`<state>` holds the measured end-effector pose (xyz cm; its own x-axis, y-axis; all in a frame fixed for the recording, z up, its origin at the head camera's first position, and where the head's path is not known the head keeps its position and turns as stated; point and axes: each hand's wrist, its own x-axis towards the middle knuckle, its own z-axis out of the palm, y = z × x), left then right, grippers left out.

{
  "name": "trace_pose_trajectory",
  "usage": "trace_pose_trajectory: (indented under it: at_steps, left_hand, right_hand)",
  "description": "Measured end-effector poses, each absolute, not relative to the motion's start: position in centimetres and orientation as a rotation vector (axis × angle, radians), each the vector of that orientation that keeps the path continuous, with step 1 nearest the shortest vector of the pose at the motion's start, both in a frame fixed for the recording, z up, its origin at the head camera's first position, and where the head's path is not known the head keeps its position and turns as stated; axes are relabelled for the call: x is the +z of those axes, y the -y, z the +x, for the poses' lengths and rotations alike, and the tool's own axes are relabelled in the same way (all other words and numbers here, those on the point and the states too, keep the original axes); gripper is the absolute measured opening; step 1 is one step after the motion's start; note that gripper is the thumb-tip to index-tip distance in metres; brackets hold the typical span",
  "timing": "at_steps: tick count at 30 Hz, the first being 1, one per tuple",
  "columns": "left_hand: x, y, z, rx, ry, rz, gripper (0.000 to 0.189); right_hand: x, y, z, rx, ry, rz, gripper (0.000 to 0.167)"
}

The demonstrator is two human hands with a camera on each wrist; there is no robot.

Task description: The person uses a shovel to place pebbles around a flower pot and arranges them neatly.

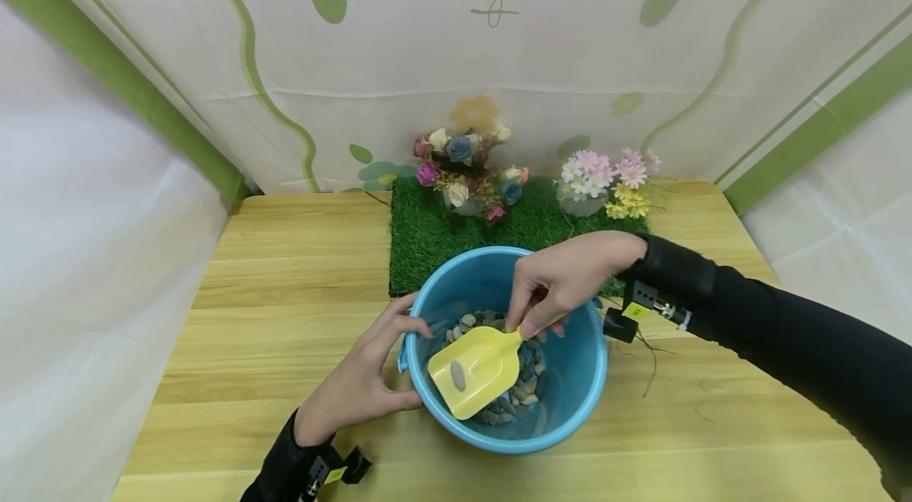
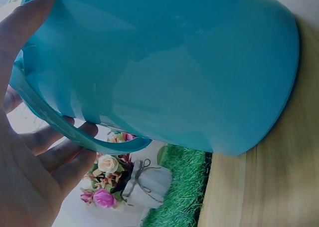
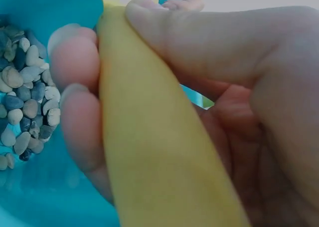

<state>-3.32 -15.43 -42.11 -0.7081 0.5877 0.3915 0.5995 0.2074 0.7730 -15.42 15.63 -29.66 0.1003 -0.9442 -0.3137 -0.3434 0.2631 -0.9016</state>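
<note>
A blue plastic bucket [image 1: 580, 399] stands on the wooden table, with many small pebbles [image 1: 526, 389] at its bottom. My left hand [image 1: 363, 379] grips the bucket's left side, a finger hooked over the rim and the thumb against the outer wall. In the left wrist view the bucket's blue handle [image 2: 52, 114] hangs down by the fingers. Above the pebbles, my right hand [image 1: 566, 276] pinches a yellow toy shovel [image 1: 492, 367] by its handle. One grey pebble [image 1: 457, 376] lies in the scoop, which points left toward the rim.
Behind the bucket lies a green artificial grass mat [image 1: 420, 249]. On it stand a pot of mixed artificial roses [image 1: 459, 150] and a pot of pink, white and yellow flowers [image 1: 587, 173]. A printed cloth [image 1: 427, 43] hangs behind the table [image 1: 285, 280].
</note>
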Motion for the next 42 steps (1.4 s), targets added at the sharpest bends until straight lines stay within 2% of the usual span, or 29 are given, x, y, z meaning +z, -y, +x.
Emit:
trace_pose_trajectory:
  at_steps: [11, 21, 31, 42]
  left_hand:
    - [-42.1, 15.4, -3.3, -1.555, 2.448, -1.186, 0.062]
    - [-42.2, 15.5, -3.2, -1.561, 2.455, -1.183, 0.069]
    - [-42.1, 15.3, -3.2, -1.56, 2.438, -1.192, 0.069]
    - [-41.9, 15.3, -3.2, -1.563, 2.439, -1.189, 0.068]
  right_hand:
    - [-27.6, -18.2, -15.7, -0.749, -1.506, -1.279, 0.028]
    - [-27.3, -21.5, -15.9, -0.823, -1.556, -1.32, 0.029]
    - [-26.9, -26.4, -16.9, -0.848, -1.799, -1.134, 0.031]
    - [-27.9, -30.5, -18.5, -0.905, -1.931, -1.095, 0.032]
